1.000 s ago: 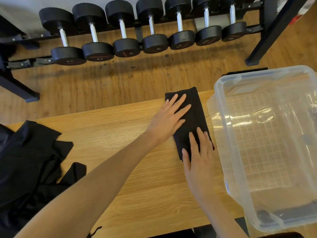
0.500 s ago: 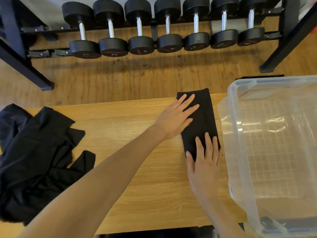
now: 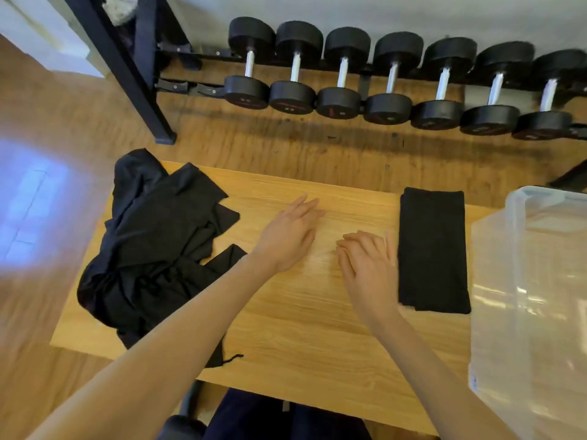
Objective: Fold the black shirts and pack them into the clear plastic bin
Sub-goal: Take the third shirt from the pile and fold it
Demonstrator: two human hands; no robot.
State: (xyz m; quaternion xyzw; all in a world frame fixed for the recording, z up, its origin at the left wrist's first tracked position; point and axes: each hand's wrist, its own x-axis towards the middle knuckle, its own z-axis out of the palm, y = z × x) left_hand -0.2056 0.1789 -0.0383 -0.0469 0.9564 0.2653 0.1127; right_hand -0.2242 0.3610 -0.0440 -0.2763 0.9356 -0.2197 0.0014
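Folded shirt (image 3: 432, 250): narrow black rectangle lying flat on the wooden surface (image 3: 298, 338), just left of the clear plastic bin (image 3: 530, 312); no longer covered by either hand.
Left hand (image 3: 289, 236): half a second ago its palm lay flat on the folded shirt; now lifted off and well to the left of it, fingers straight and spread over bare wood, holding nothing.
Right hand (image 3: 368, 265): earlier its fingertips pressed the folded shirt's near end; now just left of the folded shirt's edge, fingers extended and close together, empty.
Hands relative to each other: apart, side by side, both between the folded shirt and the loose pile.
Unfolded shirts (image 3: 152, 249): crumpled black heap far left of the folded shirt, draping over the surface's left edge.
Clear plastic bin: at the right edge of the surface; contents cannot be told.
Dumbbell rack (image 3: 390, 77): on the floor beyond the folded shirt.
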